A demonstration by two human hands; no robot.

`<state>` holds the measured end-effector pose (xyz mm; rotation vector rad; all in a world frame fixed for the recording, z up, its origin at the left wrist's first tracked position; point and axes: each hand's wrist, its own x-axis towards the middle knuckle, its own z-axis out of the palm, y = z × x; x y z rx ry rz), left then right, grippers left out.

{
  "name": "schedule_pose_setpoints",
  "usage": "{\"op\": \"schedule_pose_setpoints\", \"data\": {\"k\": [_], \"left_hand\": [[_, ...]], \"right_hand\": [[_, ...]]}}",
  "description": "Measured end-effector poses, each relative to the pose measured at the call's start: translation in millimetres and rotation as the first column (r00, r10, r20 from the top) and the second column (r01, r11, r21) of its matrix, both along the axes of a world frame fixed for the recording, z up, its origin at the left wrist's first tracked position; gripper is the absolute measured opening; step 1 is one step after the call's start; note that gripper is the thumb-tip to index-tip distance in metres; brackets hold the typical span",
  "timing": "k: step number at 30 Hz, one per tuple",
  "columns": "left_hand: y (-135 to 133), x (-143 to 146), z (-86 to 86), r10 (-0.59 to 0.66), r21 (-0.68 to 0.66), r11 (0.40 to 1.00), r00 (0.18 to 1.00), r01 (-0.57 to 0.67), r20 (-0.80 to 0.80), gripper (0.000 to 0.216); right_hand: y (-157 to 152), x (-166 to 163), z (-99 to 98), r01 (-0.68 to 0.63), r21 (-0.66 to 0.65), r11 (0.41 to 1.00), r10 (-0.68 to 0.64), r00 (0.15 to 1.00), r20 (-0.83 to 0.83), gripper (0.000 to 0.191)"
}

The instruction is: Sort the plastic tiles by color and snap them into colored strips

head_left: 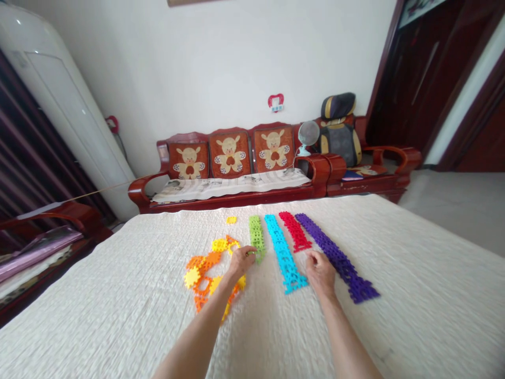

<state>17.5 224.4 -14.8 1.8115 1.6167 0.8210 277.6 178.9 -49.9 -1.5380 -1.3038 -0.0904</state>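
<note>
Four rows of interlocking plastic pieces lie side by side on a cream cloth (118, 316): a green row (256, 234), a cyan row (282, 252), a red row (295, 230) and a long purple row (335, 255). My left hand (240, 261) is closed on a green piece at the near end of the green row. My right hand (320, 272) rests curled on the cloth between the cyan and purple rows, just below the red row's near end; whether it holds a piece is hidden. A loose heap of orange and yellow pieces (205, 273) lies left of my left hand.
One yellow piece (231, 220) lies apart beyond the heap. A red wooden bench (236, 179) with bear cushions stands behind the table, with a small fan (308, 134) and a massage cushion (339, 131) to its right. A white standing air conditioner (67, 110) is at left.
</note>
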Motion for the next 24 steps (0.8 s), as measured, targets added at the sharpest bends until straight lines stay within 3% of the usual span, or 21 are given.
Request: {"op": "schedule_pose_setpoints", "data": {"k": [8, 24], "left_hand": [[17.3, 16.1, -3.0, 0.116, 0.059, 0.991, 0.992, -0.118, 0.045, 0.036], [19.5, 20.7, -4.8, 0.17, 0.136, 0.977, 0.985, -0.165, -0.02, 0.032]], "right_hand": [[-1.8, -4.4, 3.4, 0.025, -0.039, 0.999, -0.025, 1.0, 0.008, 0.031], [-2.6, -6.0, 5.8, 0.027, -0.062, 0.998, -0.025, 0.999, 0.039, 0.029]]}}
